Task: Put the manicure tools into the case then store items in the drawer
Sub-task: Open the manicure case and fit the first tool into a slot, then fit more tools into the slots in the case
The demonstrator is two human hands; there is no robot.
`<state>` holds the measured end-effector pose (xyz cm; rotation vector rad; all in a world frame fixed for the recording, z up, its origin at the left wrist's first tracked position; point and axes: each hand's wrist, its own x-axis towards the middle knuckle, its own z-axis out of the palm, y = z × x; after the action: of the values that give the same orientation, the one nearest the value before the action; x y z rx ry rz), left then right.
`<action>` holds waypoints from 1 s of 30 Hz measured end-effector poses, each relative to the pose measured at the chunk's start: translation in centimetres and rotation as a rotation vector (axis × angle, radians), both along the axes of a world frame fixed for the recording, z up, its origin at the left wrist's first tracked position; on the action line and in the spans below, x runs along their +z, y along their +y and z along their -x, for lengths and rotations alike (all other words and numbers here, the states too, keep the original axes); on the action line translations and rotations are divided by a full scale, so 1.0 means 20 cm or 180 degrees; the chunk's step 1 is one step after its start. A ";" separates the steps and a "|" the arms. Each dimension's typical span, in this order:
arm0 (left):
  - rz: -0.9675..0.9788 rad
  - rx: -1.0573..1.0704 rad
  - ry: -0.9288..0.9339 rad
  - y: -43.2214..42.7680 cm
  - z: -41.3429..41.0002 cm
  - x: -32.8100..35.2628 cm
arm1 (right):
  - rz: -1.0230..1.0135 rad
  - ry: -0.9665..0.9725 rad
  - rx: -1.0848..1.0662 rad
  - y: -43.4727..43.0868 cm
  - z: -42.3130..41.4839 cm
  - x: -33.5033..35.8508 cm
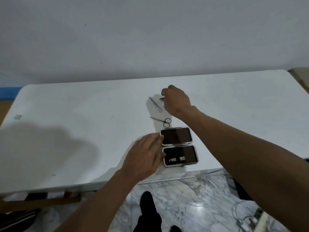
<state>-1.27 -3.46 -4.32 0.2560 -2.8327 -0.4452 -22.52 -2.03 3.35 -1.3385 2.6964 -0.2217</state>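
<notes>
Centre frame: your right hand (pixel 175 99) pinches a slim tool (pixel 162 98), probably light, slick steel; hold it mid-shaft. Your left hand (pixel 143 156), fingers flat, steadies the case (pixel 177 136).

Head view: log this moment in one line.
manicure case open | left hand touching case edge | right hand pinching small tool | scissors, tweezers on table

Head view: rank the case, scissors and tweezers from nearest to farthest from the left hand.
1. Case, touching the left hand at its fingertips.
2. Scissors, just beyond the case.
3. Tweezers, farthest back on the table.
</notes>
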 end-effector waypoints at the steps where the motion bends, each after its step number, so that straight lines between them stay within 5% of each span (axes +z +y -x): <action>1: 0.0051 -0.0046 -0.0011 -0.02 0.00 0.00 | -0.0073 0.0042 0.0017 -0.03 0.01 0.00; 7: -0.0160 -0.0158 0.0118 -0.06 -0.01 -0.03 | -0.0403 -0.0041 0.0194 -0.10 0.07 -0.07; 15: -0.0306 -0.0147 0.0194 -0.06 0.00 -0.04 | 0.0259 -0.0303 -0.0020 -0.07 0.03 -0.04; 22: -0.0300 -0.0100 0.0082 -0.05 0.00 -0.04 | 0.1069 -0.1266 -0.0372 0.37 -0.12 0.12; 30: -0.0158 0.0020 -0.0029 -0.04 -0.01 -0.04 | 0.0753 -0.1615 -0.0481 0.82 -0.26 -0.01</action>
<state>-1.14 -4.31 -5.14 0.2773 -2.8316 -0.5146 -17.35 14.46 3.07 -0.9560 2.3817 -0.7987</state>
